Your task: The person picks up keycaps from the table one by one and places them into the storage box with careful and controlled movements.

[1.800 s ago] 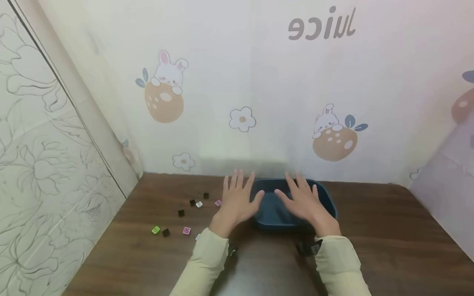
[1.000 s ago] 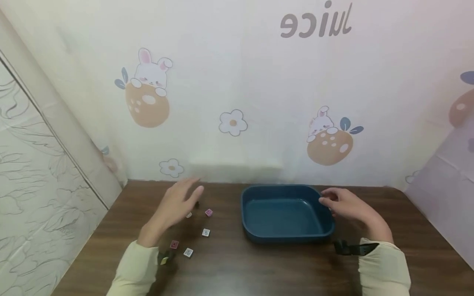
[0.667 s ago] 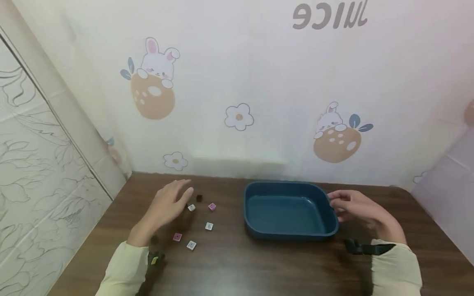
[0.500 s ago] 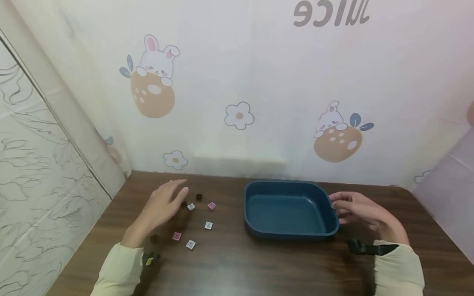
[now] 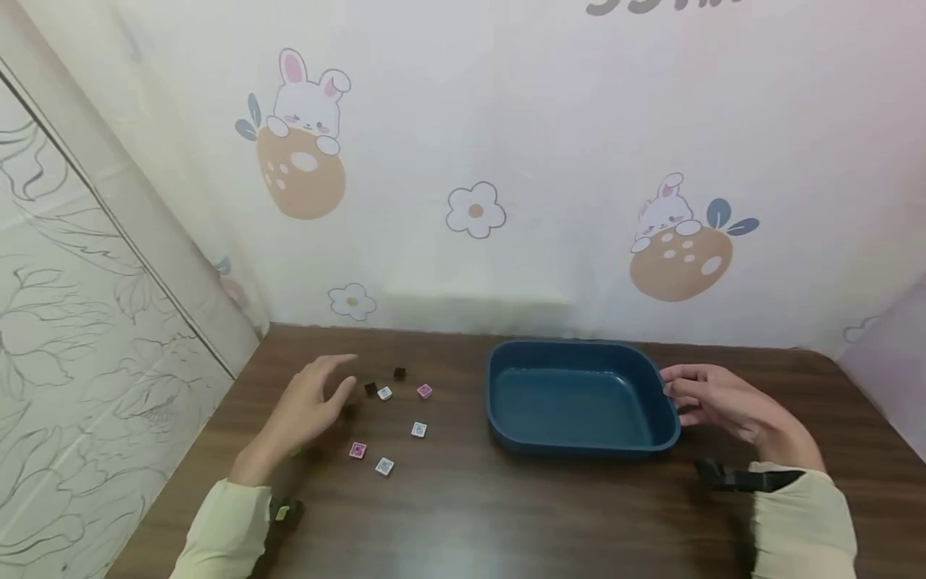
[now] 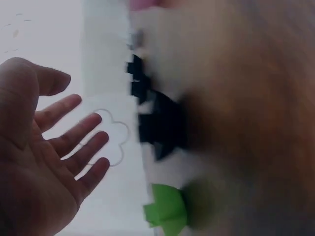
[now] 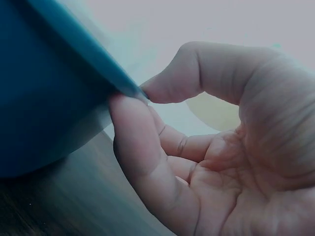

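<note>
My right hand [image 5: 731, 406] is at the right end of a blue rectangular tray [image 5: 586, 452]. In the right wrist view its thumb and a bent finger [image 7: 135, 132] pinch the tray's rim [image 7: 98, 49]. Over the left part of the table hovers my left hand [image 5: 300, 410], fingers loosely spread and holding nothing. Near it lie small blocks: two black blocks [image 5: 399, 374], white blocks [image 5: 384, 466] and pink blocks [image 5: 358, 450]. A green block [image 6: 167, 211] and a larger-looking black block [image 6: 165, 125] show blurred in the left wrist view; in the head view the left hand hides part of this area.
The brown wooden table [image 5: 463, 515] ends at a pale wall covering [image 5: 405, 161] printed with rabbits and flowers. A floral-patterned panel [image 5: 72, 322] borders the left side. Nothing is visible inside the tray. Dark straps [image 5: 748, 480] sit at both wrists.
Both hands began spread over and beside the tray. The left has moved left above the blocks; the right has moved right and taken the tray's rim. The head view has shifted slightly.
</note>
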`<state>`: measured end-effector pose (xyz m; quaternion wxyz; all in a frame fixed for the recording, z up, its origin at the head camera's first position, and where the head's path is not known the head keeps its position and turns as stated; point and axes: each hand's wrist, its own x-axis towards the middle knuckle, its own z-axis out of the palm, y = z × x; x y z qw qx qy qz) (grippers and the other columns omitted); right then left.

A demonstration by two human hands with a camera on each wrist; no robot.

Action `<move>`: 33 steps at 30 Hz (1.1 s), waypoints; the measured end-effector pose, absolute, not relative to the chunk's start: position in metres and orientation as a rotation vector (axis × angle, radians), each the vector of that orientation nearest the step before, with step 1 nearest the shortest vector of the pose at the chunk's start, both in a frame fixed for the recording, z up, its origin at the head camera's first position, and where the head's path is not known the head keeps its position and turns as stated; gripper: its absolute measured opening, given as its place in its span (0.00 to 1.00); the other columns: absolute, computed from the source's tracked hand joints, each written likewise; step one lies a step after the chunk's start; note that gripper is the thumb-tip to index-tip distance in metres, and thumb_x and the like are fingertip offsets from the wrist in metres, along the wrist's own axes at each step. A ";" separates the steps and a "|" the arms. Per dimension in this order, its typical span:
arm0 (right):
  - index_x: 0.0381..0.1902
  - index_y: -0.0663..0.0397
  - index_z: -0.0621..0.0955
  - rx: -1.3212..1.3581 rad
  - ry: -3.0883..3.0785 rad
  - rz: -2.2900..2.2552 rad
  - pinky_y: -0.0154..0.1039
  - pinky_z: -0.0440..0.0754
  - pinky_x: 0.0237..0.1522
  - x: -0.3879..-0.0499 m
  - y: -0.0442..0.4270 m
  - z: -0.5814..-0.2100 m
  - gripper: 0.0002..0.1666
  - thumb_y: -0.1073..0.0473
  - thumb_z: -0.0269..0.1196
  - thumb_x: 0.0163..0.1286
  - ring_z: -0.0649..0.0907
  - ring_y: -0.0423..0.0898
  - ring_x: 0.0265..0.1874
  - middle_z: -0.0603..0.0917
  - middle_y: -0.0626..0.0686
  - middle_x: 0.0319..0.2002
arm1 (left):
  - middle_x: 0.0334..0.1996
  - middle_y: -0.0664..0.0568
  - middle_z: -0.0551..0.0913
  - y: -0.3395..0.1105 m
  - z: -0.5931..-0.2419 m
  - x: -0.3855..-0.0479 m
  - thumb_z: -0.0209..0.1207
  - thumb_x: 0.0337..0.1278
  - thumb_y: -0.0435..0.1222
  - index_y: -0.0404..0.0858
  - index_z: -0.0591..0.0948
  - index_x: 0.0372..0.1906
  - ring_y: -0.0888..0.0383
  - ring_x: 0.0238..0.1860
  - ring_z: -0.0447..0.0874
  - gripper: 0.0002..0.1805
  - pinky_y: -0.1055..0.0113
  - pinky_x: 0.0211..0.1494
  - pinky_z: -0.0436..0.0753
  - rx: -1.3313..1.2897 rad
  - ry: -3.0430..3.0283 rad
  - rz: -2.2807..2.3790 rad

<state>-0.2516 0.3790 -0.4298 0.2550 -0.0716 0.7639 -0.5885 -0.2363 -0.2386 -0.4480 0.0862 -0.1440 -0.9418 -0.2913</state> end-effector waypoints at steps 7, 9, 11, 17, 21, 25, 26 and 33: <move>0.54 0.49 0.79 -0.218 2.059 -1.624 0.37 0.92 0.42 -0.248 0.380 -0.430 0.12 0.64 0.49 0.85 0.90 0.39 0.38 0.88 0.44 0.40 | 0.65 0.38 0.82 -0.237 -0.453 -0.239 0.64 0.73 0.42 0.35 0.79 0.67 0.36 0.69 0.77 0.25 0.36 0.72 0.74 -0.391 -2.846 -0.856; 0.54 0.49 0.80 -0.224 2.060 -1.628 0.37 0.92 0.42 -0.247 0.381 -0.430 0.13 0.65 0.49 0.85 0.90 0.39 0.38 0.89 0.44 0.40 | 0.63 0.38 0.82 -0.237 -0.455 -0.240 0.65 0.71 0.44 0.35 0.80 0.65 0.37 0.68 0.77 0.24 0.37 0.71 0.75 -0.402 -2.856 -0.852; 0.54 0.49 0.80 -0.224 2.060 -1.628 0.38 0.92 0.42 -0.246 0.381 -0.431 0.13 0.65 0.49 0.84 0.90 0.39 0.38 0.89 0.44 0.39 | 0.62 0.39 0.83 -0.238 -0.457 -0.241 0.66 0.70 0.45 0.35 0.81 0.62 0.37 0.67 0.77 0.24 0.37 0.71 0.75 -0.419 -2.862 -0.840; 0.54 0.51 0.79 -0.180 2.102 -1.605 0.38 0.92 0.43 -0.243 0.382 -0.429 0.11 0.64 0.50 0.85 0.90 0.39 0.38 0.88 0.43 0.39 | 0.57 0.44 0.85 -0.239 -0.459 -0.244 0.69 0.65 0.51 0.38 0.83 0.58 0.41 0.62 0.80 0.26 0.39 0.68 0.76 -0.471 -2.890 -0.746; 0.56 0.54 0.77 -0.146 2.132 -1.581 0.38 0.92 0.43 -0.241 0.384 -0.428 0.11 0.63 0.50 0.84 0.89 0.40 0.38 0.87 0.43 0.39 | 0.53 0.47 0.85 -0.244 -0.461 -0.241 0.70 0.62 0.55 0.39 0.85 0.54 0.44 0.59 0.80 0.26 0.42 0.65 0.78 -0.496 -2.908 -0.675; 0.59 0.59 0.75 -0.127 2.145 -1.560 0.39 0.92 0.44 -0.242 0.379 -0.429 0.12 0.62 0.51 0.84 0.89 0.40 0.38 0.87 0.44 0.40 | 0.50 0.49 0.84 -0.252 -0.465 -0.233 0.73 0.58 0.53 0.42 0.86 0.48 0.45 0.58 0.79 0.22 0.43 0.63 0.78 -0.477 -2.898 -0.689; 0.59 0.59 0.75 -0.128 2.148 -1.557 0.39 0.92 0.44 -0.243 0.378 -0.428 0.12 0.62 0.51 0.84 0.89 0.40 0.38 0.87 0.44 0.40 | 0.50 0.49 0.84 -0.254 -0.467 -0.231 0.73 0.57 0.52 0.42 0.86 0.46 0.44 0.58 0.79 0.20 0.43 0.63 0.78 -0.470 -2.892 -0.705; 0.59 0.60 0.74 -0.147 2.163 -1.538 0.39 0.92 0.43 -0.249 0.375 -0.425 0.13 0.61 0.52 0.84 0.88 0.40 0.37 0.86 0.44 0.39 | 0.48 0.51 0.84 -0.260 -0.477 -0.225 0.75 0.56 0.46 0.45 0.86 0.44 0.42 0.61 0.77 0.15 0.39 0.66 0.76 -0.453 -2.852 -0.783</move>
